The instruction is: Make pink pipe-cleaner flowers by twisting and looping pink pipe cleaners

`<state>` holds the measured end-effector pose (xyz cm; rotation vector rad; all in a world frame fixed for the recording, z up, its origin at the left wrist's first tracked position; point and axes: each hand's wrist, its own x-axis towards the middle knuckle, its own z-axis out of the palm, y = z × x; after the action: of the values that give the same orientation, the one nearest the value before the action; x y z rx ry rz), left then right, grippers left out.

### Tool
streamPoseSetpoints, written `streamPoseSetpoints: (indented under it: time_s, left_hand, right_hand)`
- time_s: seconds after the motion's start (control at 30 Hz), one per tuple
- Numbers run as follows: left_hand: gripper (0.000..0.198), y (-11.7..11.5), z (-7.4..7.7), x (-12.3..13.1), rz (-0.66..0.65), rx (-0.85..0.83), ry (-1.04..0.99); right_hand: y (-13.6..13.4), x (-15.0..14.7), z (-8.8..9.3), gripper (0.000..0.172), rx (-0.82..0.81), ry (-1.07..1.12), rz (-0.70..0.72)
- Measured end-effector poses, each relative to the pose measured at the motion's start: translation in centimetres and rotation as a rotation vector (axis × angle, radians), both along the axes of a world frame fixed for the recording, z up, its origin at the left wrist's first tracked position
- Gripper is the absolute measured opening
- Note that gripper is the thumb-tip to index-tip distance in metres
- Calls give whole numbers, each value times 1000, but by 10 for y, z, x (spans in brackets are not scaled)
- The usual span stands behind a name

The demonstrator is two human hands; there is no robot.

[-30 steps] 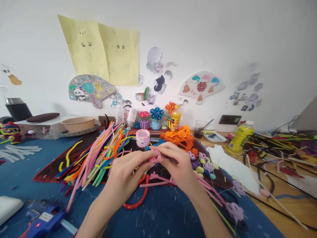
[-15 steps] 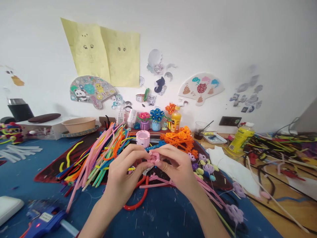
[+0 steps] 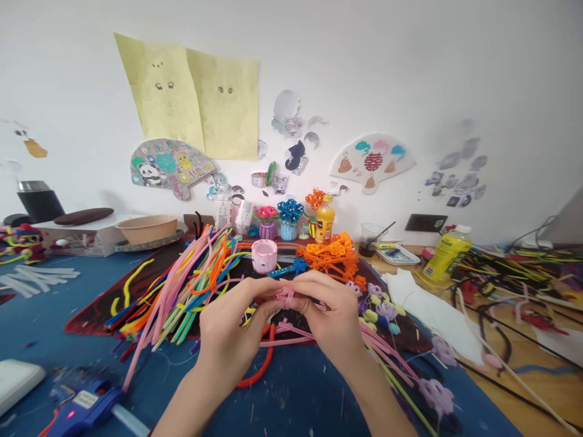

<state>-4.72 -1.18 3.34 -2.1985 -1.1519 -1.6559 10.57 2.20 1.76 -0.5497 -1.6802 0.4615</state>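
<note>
Between my two hands is a small pink pipe-cleaner flower (image 3: 286,295), its loops partly covered by the fingers. My left hand (image 3: 234,321) pinches it from the left, and my right hand (image 3: 330,312) pinches it from the other side. Both sets of fingertips nearly meet over the mat. Just behind them stands a small pink pot (image 3: 264,255). Beneath and around the hands lie loose pink pipe cleaners (image 3: 291,337) and a curved red one (image 3: 264,370). A blue pipe-cleaner piece (image 3: 286,270) rests beyond the fingertips.
Bundled pipe cleaners (image 3: 182,285) spread to the left, with a blue glue gun (image 3: 86,403) at front left. Orange pipe-cleaner flowers (image 3: 334,258) lie behind my right hand, purple ones (image 3: 435,397) farther right. A yellow bottle (image 3: 446,254) and juice bottle (image 3: 325,220) stand behind.
The fingers have drawn closer together around the pink flower, covering more of it and turning it. Both hands have shifted slightly. The view has moved a little.
</note>
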Motion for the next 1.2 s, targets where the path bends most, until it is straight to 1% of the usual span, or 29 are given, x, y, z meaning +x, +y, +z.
streamPoseSetpoints:
  time_s: [0.1, 0.2, 0.27, 0.37, 0.43, 0.5, 0.53, 0.6, 0.63, 0.67, 0.7, 0.77, 0.8, 0.87, 0.93, 1.03, 1.13, 1.2]
  left_hand:
    - [9, 1, -1, 0, -3, 13, 22]
    - [10, 2, -3, 1, -7, 3, 22]
    - [10, 2, -4, 1, -11, 5, 20]
    - [10, 2, -4, 2, -24, 11, 15]
    - [10, 1, -3, 2, -23, -18, -18]
    - [10, 1, -2, 1, -23, -76, -104]
    - [11, 1, -2, 1, -32, -108, -163]
    - [16, 2, -2, 2, -73, -161, -286]
    - [17, 2, -2, 2, -100, -182, -339]
    - [18, 2, -2, 3, -128, -204, -379]
    - [17, 2, -2, 3, -149, -220, -400]
    - [15, 2, -2, 4, -162, -235, -377]
    - [14, 2, -2, 4, -160, -230, -335]
    - [12, 1, -1, 3, -143, -188, -233]
    - [9, 0, 1, 1, -98, -117, -154]
    - [11, -2, 4, -3, -5, -35, -88]
    - [16, -2, 6, -5, -10, -60, -43]
    - [16, 0, 6, -5, -34, -103, -25]
  right_hand:
    - [-2, -3, -1, 25, 44, -13, -50]
    - [-4, -6, -3, 29, 96, -23, -84]
    - [-5, -6, -4, 30, 105, -28, -100]
    - [-4, -6, -3, 27, 72, -22, -97]
    - [-2, -5, -2, 21, 8, -2, -49]
    - [1, -5, -1, 20, -100, 49, 55]
    - [3, -5, -2, 25, -158, 83, 120]
    - [6, -6, -3, 47, -250, 130, 240]
    - [7, -6, -5, 55, -277, 126, 260]
    - [8, -7, -6, 57, -299, 107, 252]
    - [9, -8, -8, 53, -309, 82, 221]
    - [10, -10, -11, 33, -289, 29, 153]
    - [11, -10, -12, 27, -269, 9, 128]
    - [11, -9, -12, 30, -240, -13, 108]
    - [12, -7, -11, 36, -254, -14, 118]
    - [11, -5, -8, 39, -296, -33, 202]
    - [10, -3, -7, 37, -304, -67, 267]
    - [11, -2, -7, 33, -293, -86, 256]
